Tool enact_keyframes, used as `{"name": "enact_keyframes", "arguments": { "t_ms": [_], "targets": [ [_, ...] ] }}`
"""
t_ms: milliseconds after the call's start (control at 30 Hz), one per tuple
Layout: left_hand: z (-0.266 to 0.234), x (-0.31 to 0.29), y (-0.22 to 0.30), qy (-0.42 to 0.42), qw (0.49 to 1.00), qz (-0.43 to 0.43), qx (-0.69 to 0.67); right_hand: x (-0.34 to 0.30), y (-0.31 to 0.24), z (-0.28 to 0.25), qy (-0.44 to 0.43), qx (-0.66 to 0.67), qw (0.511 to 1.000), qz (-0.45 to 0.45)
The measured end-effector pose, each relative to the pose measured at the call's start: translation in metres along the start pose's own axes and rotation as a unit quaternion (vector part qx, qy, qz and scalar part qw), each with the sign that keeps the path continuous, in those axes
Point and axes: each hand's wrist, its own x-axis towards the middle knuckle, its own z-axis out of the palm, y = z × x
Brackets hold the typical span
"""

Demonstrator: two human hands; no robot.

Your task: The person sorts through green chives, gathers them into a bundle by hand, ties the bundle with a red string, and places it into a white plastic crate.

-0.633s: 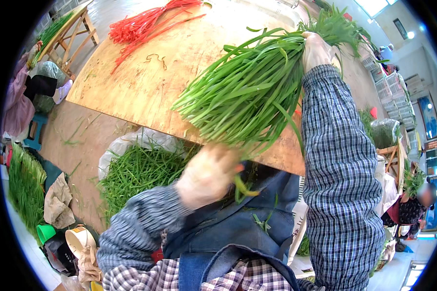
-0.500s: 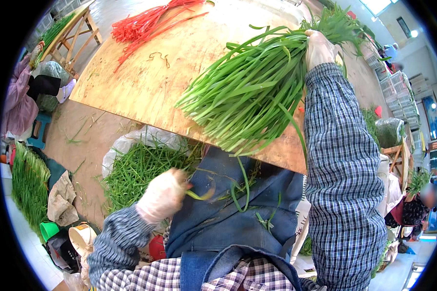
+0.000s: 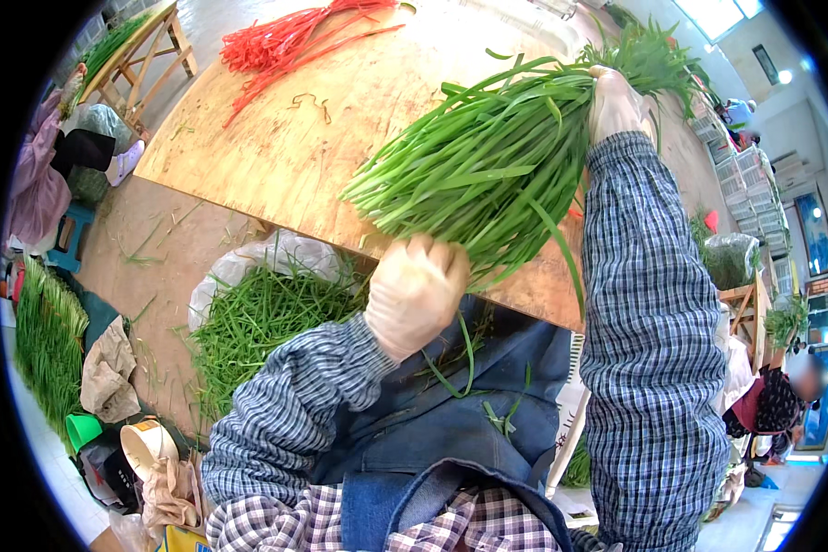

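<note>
A thick bunch of garlic chives [image 3: 488,161] lies fanned out over the near right part of the wooden table [image 3: 276,166]. My gloved right hand [image 3: 614,106] is closed around its leafy part, with the leaf tips spilling out beyond the hand. At the near side of the bunch, my gloved left hand [image 3: 414,294] is against the pale stem ends, fingers curled in among them. What exactly lies between those fingertips is partly hidden by the back of the hand. Loose leaves [image 3: 501,419] rest on my blue apron [image 3: 432,437].
Red strips [image 3: 276,46] are heaped at the table's far edge. Below its near left edge stands a white bag [image 3: 219,285] of green trimmings [image 3: 271,317]. More chives [image 3: 46,340] lie at far left, near a bucket [image 3: 149,446]. A person [image 3: 41,189] sits at left; another [image 3: 777,400] is at right.
My left hand has moved up and right from beside the trimmings to the stem ends; the curled leaf it held is no longer visible. My right hand keeps its hold on the bunch.
</note>
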Motion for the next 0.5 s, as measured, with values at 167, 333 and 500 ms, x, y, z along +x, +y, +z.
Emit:
{"name": "enact_keyframes", "arguments": {
  "t_ms": [167,333,500],
  "targets": [
    [-0.057,-0.054,-0.022,-0.124,0.989,0.014,-0.076,0.011,0.009,-0.008,0.02,0.095,0.995,0.031],
    [-0.077,-0.131,-0.054,-0.43,0.895,-0.09,0.081,-0.001,0.004,-0.004,0.002,-0.013,1.0,-0.006],
    [-0.039,-0.04,0.002,-0.189,0.976,0.103,0.016,-0.01,0.002,-0.002,0.028,0.036,0.999,0.009]
  ]
}}
